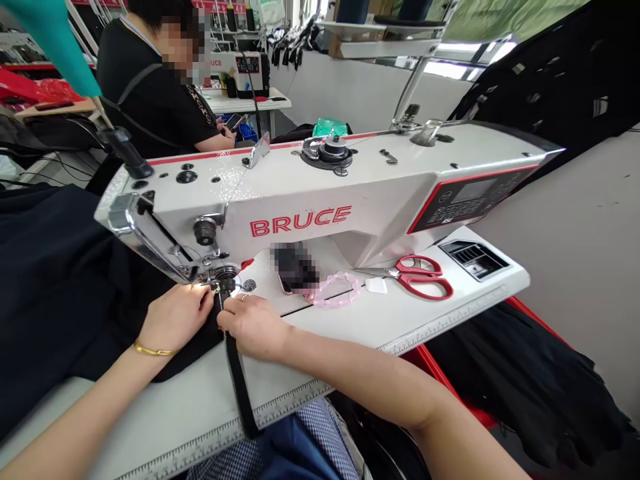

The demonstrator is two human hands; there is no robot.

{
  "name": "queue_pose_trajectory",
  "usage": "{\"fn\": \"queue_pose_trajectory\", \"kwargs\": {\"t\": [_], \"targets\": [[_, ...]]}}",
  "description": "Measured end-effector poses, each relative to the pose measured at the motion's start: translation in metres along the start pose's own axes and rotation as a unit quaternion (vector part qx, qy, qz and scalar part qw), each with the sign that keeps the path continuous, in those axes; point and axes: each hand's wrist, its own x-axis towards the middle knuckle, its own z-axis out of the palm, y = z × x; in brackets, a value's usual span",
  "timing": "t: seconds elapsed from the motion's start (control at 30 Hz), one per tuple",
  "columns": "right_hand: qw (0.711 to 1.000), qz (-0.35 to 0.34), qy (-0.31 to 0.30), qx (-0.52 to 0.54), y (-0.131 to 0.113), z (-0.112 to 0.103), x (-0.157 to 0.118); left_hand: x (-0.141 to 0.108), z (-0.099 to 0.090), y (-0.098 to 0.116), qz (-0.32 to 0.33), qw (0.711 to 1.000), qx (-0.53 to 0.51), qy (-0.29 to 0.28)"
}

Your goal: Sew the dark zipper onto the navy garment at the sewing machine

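A black zipper tape (238,387) with metal teeth runs from under the needle area of a white sewing machine (300,200) down over the table's front edge. My right hand (255,325) pinches the zipper just in front of the presser foot, its fingers closed. Close by on the left, my left hand (176,313) presses down on dark fabric (75,287) beside the needle, fingertips bent at the lit presser foot. The fabric spreads over the table's left side. The needle tip and the fabric under my fingers are hidden.
Right of the needle lie a phone (296,267) with a pink bead strap (357,288), a small white piece (376,285) and red-handled scissors (425,277). A red bin (430,367) with dark cloth stands at lower right. Beyond the machine sits another person (145,93).
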Motion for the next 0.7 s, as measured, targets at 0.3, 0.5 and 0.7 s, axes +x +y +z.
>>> {"fn": "queue_pose_trajectory", "kwargs": {"t": [0.3, 0.5, 0.7], "targets": [[1.0, -0.009, -0.005, -0.009, -0.002, -0.002, 0.0, -0.003, -0.005, 0.012, -0.032, 0.999, -0.002, -0.01], [1.0, -0.014, -0.013, -0.015, -0.003, -0.003, 0.0, -0.001, -0.006, 0.006, -0.048, 0.998, -0.021, -0.026], [1.0, 0.0, -0.006, -0.013, -0.005, -0.003, -0.001, -0.005, -0.005, 0.002, -0.012, 1.0, -0.015, -0.006]]}}
